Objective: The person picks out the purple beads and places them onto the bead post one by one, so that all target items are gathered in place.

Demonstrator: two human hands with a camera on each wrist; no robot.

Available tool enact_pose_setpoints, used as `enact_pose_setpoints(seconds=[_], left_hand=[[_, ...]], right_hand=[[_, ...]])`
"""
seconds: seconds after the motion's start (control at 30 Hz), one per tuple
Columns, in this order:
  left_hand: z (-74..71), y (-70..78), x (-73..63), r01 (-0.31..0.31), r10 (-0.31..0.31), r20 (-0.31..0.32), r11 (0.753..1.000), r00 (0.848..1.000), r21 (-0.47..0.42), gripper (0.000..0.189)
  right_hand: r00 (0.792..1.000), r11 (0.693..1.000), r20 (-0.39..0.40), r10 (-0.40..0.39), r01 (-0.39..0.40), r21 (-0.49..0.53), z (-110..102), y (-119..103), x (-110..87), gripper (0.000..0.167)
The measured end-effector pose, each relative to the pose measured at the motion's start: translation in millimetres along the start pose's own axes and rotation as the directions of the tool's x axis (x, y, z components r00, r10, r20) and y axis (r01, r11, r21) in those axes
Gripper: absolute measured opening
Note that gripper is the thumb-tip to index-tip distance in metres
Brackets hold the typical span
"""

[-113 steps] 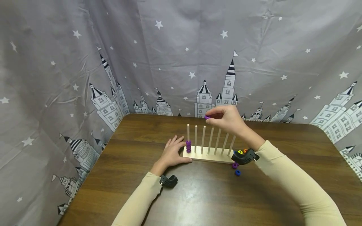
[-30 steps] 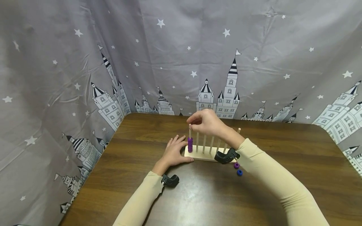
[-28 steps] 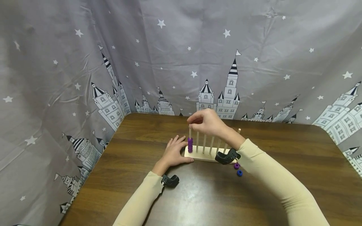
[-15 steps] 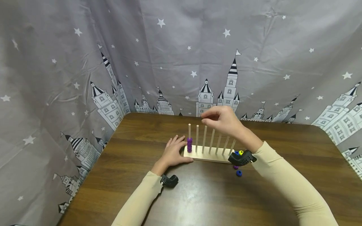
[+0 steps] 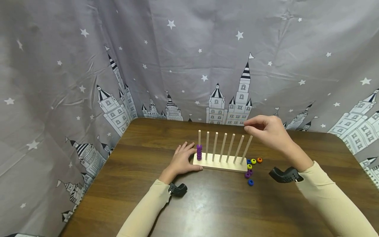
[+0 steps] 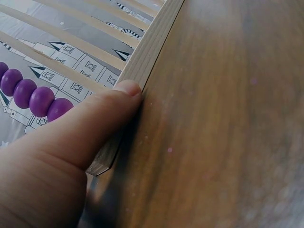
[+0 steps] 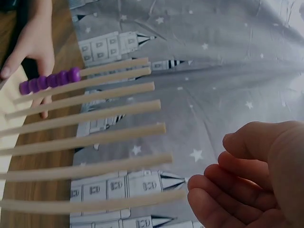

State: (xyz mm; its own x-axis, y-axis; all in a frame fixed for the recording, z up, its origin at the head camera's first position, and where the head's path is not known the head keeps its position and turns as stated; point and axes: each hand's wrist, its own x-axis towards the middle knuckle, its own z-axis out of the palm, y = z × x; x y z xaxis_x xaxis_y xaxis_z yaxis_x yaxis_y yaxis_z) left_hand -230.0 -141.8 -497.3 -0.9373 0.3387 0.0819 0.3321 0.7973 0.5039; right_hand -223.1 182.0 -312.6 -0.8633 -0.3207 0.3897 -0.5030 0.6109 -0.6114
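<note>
A pale wooden base [image 5: 220, 163] carries a row of upright pegs [image 5: 224, 144]. Purple beads [image 5: 199, 152] are stacked on its leftmost peg; the other pegs are bare. At the left end is my left hand [image 5: 181, 161], fingers spread and straight. Its thumb [image 6: 107, 111] presses the base's front edge in the left wrist view. My right hand [image 5: 267, 131] hovers beside the top of the rightmost peg, fingers loosely bent. In the right wrist view, nothing lies between its thumb [image 7: 251, 137] and fingers.
Loose beads lie by the base's right end: an orange bead [image 5: 259, 160], yellow beads [image 5: 249, 167], purple beads [image 5: 247, 175] and a blue bead [image 5: 250, 182] among them. The brown table [image 5: 207, 204] ends at a grey castle-print curtain [image 5: 183, 65].
My right hand carried a purple bead to the leftmost peg, let go and moved right, now empty. The purple stack is taller by one bead. My left hand stays in place.
</note>
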Motion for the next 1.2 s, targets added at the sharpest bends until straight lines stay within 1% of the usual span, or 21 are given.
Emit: enact_pose_setpoints(seconds=[0.17, 0.4, 0.57, 0.7, 0.83, 1.2], left_hand=[[0.1, -0.3, 0.4, 0.001, -0.001, 0.0, 1.0, 1.0, 0.001, 0.081], [2.5, -1.2, 1.0, 0.005, -0.005, 0.003, 1.0, 1.0, -0.002, 0.081], [3.1, -1.9, 0.9, 0.004, -0.004, 0.008, 1.0, 1.0, 0.001, 0.081], [2.1, -2.0, 1.7, 0.002, -0.002, 0.001, 1.0, 1.0, 0.006, 0.081], [0.6, -1.9, 2.2, -0.003, 0.003, -0.009, 1.0, 1.0, 0.003, 0.081], [3.4, -3.9, 3.3, 0.0, 0.0, -0.001, 1.0, 1.0, 0.003, 0.08]], right_hand=[[1.0, 0.999, 0.007, 0.021, -0.021, -0.031, -5, 8, -13.6, 0.011], [1.0, 0.998, -0.011, 0.014, -0.015, -0.059, -2, 25, -31.0, 0.01], [0.998, 0.998, 0.017, 0.06, -0.06, -0.036, 3, 34, -42.9, 0.011], [0.993, 0.994, 0.054, 0.107, -0.105, -0.023, 8, 43, -50.5, 0.014], [0.986, 0.989, 0.077, 0.149, -0.146, -0.039, 15, 54, -57.4, 0.014], [0.969, 0.975, 0.107, 0.223, -0.223, -0.017, 44, 84, -84.8, 0.013]])
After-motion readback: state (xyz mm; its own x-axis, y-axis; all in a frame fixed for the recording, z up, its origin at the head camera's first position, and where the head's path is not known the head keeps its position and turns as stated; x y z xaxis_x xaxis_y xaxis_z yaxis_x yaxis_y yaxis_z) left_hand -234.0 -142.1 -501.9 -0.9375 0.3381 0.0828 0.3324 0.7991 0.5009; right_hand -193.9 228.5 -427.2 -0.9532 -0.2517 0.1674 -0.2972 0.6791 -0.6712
